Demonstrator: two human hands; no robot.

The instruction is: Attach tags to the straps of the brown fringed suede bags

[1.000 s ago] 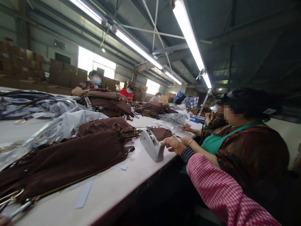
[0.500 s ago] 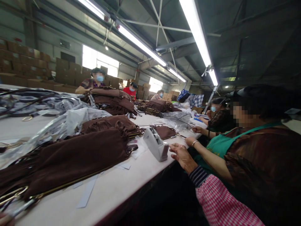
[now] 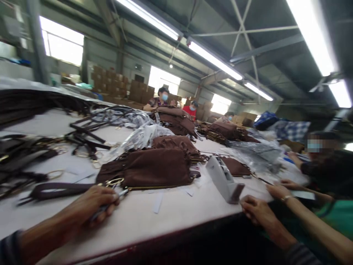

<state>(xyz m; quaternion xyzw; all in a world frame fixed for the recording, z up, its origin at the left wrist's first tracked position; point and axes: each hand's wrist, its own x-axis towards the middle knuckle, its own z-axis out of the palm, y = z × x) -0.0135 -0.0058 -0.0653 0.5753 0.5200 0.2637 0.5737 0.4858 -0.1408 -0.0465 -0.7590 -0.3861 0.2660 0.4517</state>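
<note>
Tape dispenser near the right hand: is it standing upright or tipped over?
Upright. The tape dispenser rests on its base on the table, its open top facing up.

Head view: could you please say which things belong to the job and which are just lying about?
Likely job things:
brown fabric bag with gold zip, left hand at its metal clasp
grey plastic tape dispenser, right hand beside it

Apparently lying about:
white paper strip
dark straps with gold rings
clear plastic wrapping
</note>
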